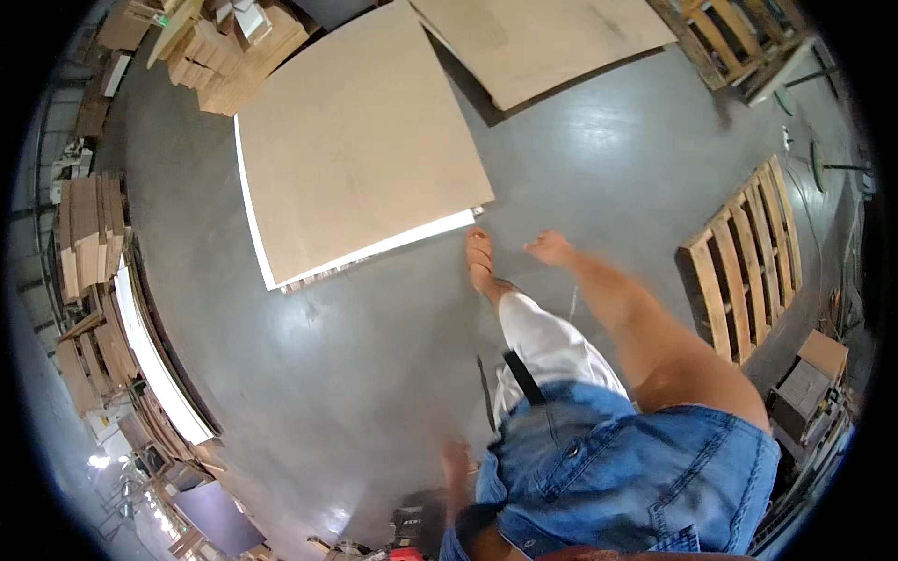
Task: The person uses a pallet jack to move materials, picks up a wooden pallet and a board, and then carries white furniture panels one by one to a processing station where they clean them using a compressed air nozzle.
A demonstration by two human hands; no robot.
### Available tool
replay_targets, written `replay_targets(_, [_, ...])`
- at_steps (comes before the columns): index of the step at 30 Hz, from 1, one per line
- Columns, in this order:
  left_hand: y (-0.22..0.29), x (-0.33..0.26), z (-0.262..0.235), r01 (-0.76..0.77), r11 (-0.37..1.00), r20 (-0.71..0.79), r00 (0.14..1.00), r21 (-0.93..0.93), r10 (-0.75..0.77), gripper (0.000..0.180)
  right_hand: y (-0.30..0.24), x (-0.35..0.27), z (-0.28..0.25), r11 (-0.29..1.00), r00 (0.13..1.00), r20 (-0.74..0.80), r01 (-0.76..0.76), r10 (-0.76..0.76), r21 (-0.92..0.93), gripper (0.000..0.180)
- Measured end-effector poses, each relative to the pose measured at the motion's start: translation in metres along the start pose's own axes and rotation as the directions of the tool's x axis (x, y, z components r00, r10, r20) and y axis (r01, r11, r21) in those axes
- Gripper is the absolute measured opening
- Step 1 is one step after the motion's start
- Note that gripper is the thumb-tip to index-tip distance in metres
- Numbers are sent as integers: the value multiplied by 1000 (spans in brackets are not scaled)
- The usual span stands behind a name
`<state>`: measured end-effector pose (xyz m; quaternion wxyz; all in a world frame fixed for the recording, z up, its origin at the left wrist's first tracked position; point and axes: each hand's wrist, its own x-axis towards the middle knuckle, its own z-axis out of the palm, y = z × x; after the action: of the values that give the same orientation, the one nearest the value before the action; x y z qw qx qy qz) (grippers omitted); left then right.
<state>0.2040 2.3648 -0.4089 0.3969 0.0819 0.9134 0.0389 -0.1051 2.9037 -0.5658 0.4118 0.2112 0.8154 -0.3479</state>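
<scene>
My right hand reaches out over the grey floor, just right of my sandalled foot. Its fingers look loosely curled, and nothing shows in them. My left hand hangs low beside my body, smeared by motion, so its fingers cannot be made out. Ahead of my foot lies a stack of large sheets with a brown sheet on top and a white edge showing below it. Neither hand touches the stack.
Another brown sheet lies at the far side. A wooden pallet sits on the right, with more pallet wood at the far right. Stacked cardboard lines the left. Cut board pieces are piled at the far left.
</scene>
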Motion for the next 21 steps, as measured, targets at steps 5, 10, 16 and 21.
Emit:
replay_targets(5, [-46, -10, 4, -115, 981, 256, 955, -155, 152, 15, -34, 249, 101, 980, 972, -203, -83, 119, 179, 96])
replay_targets(10, [-41, 68, -75, 682, 394, 529, 729, -616, -435, 17, -26, 429, 109, 786, 827, -339, -183, 448, 591, 105])
replay_targets(16, [-51, 126, -107, 777, 410, 592, 630, -478, -503, 25, -47, 471, 68, 675, 856, -164, -254, 490, 693, 83])
replay_targets(21, [-111, 164, -139, 657, 614, 540, 738, -438, -405, 30, -23, 387, 56, 785, 913, -196, -181, 359, 593, 77])
